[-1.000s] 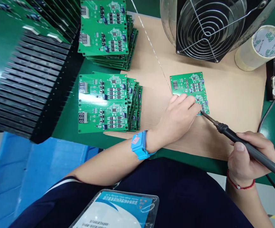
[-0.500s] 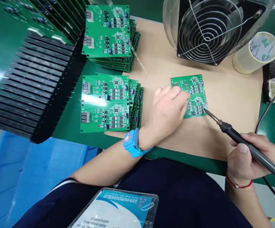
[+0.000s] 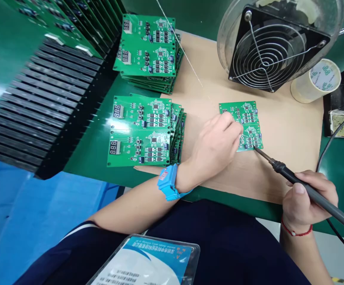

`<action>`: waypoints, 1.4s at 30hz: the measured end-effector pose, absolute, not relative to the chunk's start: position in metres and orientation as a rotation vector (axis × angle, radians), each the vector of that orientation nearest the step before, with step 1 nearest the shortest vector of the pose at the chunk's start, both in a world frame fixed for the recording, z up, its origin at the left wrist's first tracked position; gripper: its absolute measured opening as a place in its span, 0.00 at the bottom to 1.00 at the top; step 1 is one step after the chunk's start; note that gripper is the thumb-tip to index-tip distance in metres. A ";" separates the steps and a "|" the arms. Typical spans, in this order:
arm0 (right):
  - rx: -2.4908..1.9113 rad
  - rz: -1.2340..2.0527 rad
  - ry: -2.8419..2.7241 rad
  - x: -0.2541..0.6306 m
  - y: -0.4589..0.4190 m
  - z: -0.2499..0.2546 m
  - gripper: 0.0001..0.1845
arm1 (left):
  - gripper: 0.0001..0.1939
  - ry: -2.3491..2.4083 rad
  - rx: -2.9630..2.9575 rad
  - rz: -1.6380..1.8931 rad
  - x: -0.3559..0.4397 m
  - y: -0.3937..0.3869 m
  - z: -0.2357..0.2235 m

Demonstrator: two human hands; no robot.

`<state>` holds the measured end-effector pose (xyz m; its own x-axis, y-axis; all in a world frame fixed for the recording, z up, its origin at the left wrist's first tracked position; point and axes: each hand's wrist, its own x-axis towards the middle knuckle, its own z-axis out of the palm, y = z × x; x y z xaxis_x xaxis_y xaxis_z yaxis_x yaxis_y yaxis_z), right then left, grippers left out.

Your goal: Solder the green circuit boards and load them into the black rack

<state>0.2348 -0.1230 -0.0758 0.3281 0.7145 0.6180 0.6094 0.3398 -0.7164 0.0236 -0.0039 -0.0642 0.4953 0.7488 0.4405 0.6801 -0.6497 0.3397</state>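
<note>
My right hand (image 3: 310, 198) is closed round the dark handle of a soldering iron (image 3: 287, 172), which points up and left. Its tip is at the lower edge of a green circuit board (image 3: 252, 118) lying flat on brown cardboard. My left hand (image 3: 218, 142), with a blue wrist strap (image 3: 168, 183), covers the board's lower left part. Its fingers are pinched together on a thin solder wire (image 3: 186, 57) that comes down from above. A short end of wire shows past the fingertips over the board. Whether the tip touches wire or board is too small to tell.
Two stacks of circuit boards, a rear stack (image 3: 148, 47) and a front stack (image 3: 140, 130), stand left of my hands. Further left is a black slotted rack (image 3: 41, 99) holding upright boards. A fan (image 3: 264, 55), a tape roll (image 3: 314, 81) and a sponge holder (image 3: 342, 122) stand behind and right.
The iron's tip has moved from the board's right edge to its lower edge, and my left fingers have come lower. The view has shifted slightly.
</note>
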 end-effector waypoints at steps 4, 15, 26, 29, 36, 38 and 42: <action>-1.322 0.084 -1.347 0.234 -0.122 -0.077 0.05 | 0.12 1.114 2.738 0.734 0.027 -0.008 -0.067; -1.348 0.108 -1.360 0.235 -0.124 -0.074 0.04 | 0.11 1.082 2.867 0.573 0.039 -0.014 -0.072; -1.343 0.138 -1.341 0.235 -0.123 -0.075 0.05 | 0.12 1.129 2.898 0.731 0.046 -0.014 -0.078; -1.342 0.116 -1.318 0.236 -0.123 -0.078 0.05 | 0.11 1.152 2.880 0.764 0.046 -0.014 -0.078; -1.397 0.027 -1.306 0.245 -0.120 -0.069 0.10 | 0.12 1.306 2.703 0.866 0.029 -0.001 -0.075; -1.451 0.012 -1.329 0.252 -0.115 -0.058 0.12 | 0.11 1.375 2.596 0.923 0.023 0.004 -0.073; -1.582 -0.157 -1.490 0.272 -0.087 -0.040 0.14 | 0.14 1.403 2.403 0.991 0.019 0.005 -0.068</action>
